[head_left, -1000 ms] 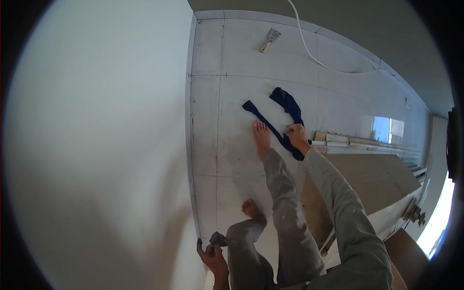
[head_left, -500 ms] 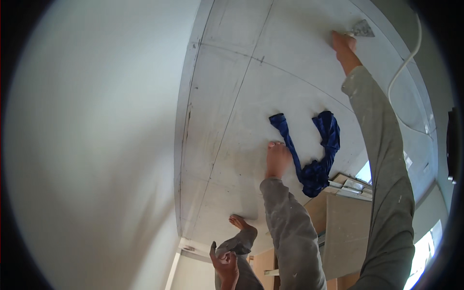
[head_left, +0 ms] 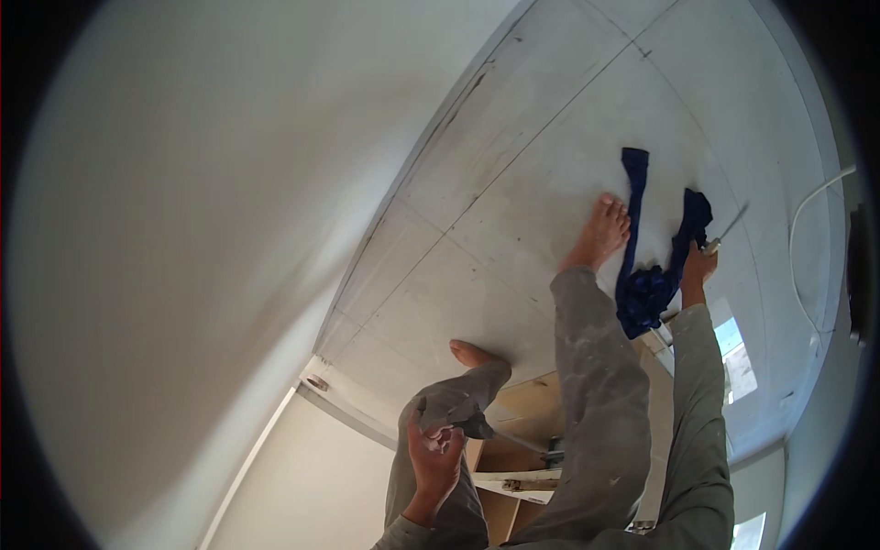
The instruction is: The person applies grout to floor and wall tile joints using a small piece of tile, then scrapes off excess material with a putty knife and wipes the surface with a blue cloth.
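My right hand (head_left: 698,268) grips the handle of a putty knife (head_left: 731,225), its thin blade seen nearly edge-on. The hand is right beside one end of a crumpled dark blue cloth (head_left: 646,291), which lies in a U shape on the pale surface; whether they touch is unclear. My left hand (head_left: 435,466) is held by my left knee with its fingers curled. Whitish marks show at its fingers, and what lies in it, if anything, I cannot make out. My bare right foot (head_left: 600,234) stands against the cloth's left strip.
The pale panelled surface (head_left: 513,211) has dark seam lines. A white wall (head_left: 229,183) rises on the left. A white cable (head_left: 796,247) hangs at the right, near a dark object (head_left: 859,275). A small roll (head_left: 316,381) lies at the near left corner. Wooden shelving (head_left: 522,454) shows between my legs.
My right hand has come back from the far right with the putty knife, down beside the blue cloth. The view has turned, and my left forearm now shows more.
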Motion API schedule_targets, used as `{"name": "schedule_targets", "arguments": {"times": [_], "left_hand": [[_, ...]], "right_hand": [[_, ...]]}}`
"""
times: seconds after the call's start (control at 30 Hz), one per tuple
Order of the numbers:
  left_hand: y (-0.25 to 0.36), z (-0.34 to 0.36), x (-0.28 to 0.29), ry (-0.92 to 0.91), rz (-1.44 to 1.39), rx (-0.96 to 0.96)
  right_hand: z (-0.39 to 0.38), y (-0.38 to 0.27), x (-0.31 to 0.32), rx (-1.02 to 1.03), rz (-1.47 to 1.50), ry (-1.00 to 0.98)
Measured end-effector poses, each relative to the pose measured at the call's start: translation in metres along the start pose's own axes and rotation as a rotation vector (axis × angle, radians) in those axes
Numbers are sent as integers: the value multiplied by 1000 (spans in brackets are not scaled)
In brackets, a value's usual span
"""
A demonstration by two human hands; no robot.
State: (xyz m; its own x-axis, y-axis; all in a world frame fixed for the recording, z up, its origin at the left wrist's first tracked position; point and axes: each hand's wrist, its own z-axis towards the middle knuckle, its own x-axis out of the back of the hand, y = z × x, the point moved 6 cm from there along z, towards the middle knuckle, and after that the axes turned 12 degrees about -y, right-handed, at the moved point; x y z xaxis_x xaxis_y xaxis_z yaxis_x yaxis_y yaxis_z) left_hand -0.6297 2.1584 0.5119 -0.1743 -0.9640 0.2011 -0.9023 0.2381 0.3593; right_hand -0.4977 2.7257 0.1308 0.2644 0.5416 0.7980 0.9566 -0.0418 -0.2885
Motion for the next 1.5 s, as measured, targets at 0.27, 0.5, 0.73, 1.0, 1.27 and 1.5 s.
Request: {"name": "schedule_targets", "arguments": {"times": [0.27,0.5,0.73,1.0,1.27,1.5], "left_hand": [[-70,-57,128,-12,-132,-142],[-134,-159,247,61,-325,-317],[-207,-212,316,311,-657,-358],[-347,-223,380,706,-1161,-196],[-535,-279,457,979,-1467,-42],[-715,-321,542,1140,-1605,148]], "right_hand": [[-177,-26,27,-58,870,-486],[-440,-76,141,-25,885,-1139],[-696,-128,208,-81,588,-1478],[-896,-152,73,-174,97,-1743],[-1135,-41,-6,-338,-287,-1937],[-1367,80,-74,-563,-191,-2141]]}}
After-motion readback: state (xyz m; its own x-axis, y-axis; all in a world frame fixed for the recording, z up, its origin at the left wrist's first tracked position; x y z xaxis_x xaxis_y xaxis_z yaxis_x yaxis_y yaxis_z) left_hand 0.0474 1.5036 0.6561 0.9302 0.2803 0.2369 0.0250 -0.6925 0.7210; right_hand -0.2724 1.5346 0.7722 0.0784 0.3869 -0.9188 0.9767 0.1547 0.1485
